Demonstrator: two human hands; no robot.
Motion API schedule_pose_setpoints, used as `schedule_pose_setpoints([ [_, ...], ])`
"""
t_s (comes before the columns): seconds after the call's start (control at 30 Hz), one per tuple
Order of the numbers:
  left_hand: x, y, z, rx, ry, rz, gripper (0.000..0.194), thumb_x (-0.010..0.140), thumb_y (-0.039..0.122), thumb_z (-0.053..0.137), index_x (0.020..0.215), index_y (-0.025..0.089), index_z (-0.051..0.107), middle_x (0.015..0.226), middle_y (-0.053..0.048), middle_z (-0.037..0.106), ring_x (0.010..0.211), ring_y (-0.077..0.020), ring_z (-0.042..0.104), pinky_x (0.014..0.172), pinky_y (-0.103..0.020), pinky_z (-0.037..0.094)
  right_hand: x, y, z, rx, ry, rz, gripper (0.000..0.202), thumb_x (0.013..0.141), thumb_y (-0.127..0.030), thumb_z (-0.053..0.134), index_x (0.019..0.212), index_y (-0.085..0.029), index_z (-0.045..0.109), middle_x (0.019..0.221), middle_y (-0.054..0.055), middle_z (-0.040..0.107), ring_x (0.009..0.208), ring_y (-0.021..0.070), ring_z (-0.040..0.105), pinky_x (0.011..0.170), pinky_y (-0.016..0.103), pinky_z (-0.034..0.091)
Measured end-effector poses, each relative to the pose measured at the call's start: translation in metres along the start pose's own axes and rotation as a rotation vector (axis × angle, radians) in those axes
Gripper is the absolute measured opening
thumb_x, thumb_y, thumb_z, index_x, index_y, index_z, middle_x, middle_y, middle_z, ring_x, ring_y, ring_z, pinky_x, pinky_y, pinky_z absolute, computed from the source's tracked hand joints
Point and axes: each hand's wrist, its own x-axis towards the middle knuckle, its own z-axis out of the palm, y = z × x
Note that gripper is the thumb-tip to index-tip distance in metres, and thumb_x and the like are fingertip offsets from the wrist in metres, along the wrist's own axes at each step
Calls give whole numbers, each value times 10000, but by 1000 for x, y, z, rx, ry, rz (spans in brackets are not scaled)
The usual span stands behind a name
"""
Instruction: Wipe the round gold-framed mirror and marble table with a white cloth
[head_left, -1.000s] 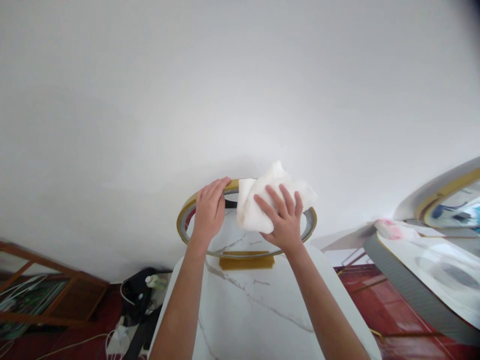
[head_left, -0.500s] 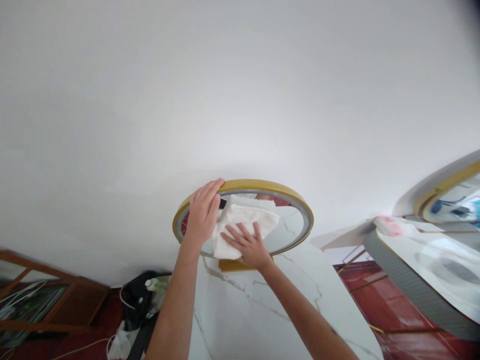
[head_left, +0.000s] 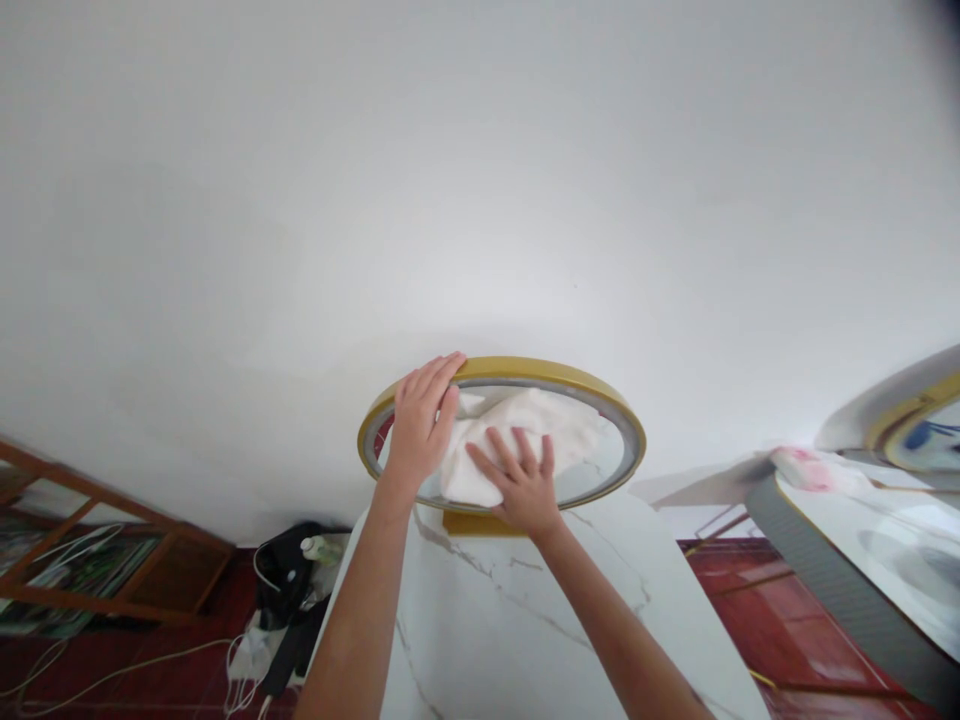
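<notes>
A gold-rimmed mirror (head_left: 551,370), standing on a gold base (head_left: 480,524) at the center of the frame, is held at its upper left edge by the left hand (head_left: 421,420), its fingers draped together over the rim. A white cloth (head_left: 471,478) is pressed against the glass by the right hand (head_left: 528,493), which is opened wide, fingers spread. The mirror is carried by a white, gray-veined tabletop (head_left: 517,620) in the lower center, set near a pale wall (head_left: 480,180). At right, a pink-and-white packet (head_left: 814,470) is seen on a second tabletop (head_left: 836,512); at lower left, a wooden shelf unit (head_left: 180,565) and a black bag (head_left: 285,575) are shown above red flooring (head_left: 172,665).
</notes>
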Motion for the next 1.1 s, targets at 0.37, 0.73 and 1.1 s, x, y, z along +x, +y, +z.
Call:
schedule_pose_setpoints([
  [0.37,0,0,2,-3,13,8,383,975,287,278,1316,253,448,1351,-23,510,1268,-167,410,1072,-353,263,-40,-1,25,-41,-145,-107,646,833,-446,487,1428,-298,283,1497,-15,268,1401,242,103,1129,529,-12],
  [0.73,1,3,0,9,20,-10,379,977,301,275,1305,257,460,1343,-20,517,1262,-171,415,1064,-357,270,-19,16,-3,17,136,174,573,843,-347,475,1400,-335,343,1514,29,232,1355,369,223,1071,625,152],
  [1.1,1,2,3,5,38,-5,381,971,308,281,1304,261,461,1338,-23,522,1251,-178,428,1054,-356,282,-63,28,18,-48,26,110,553,865,-173,454,1385,-337,360,1445,16,383,1362,301,239,1087,616,148],
])
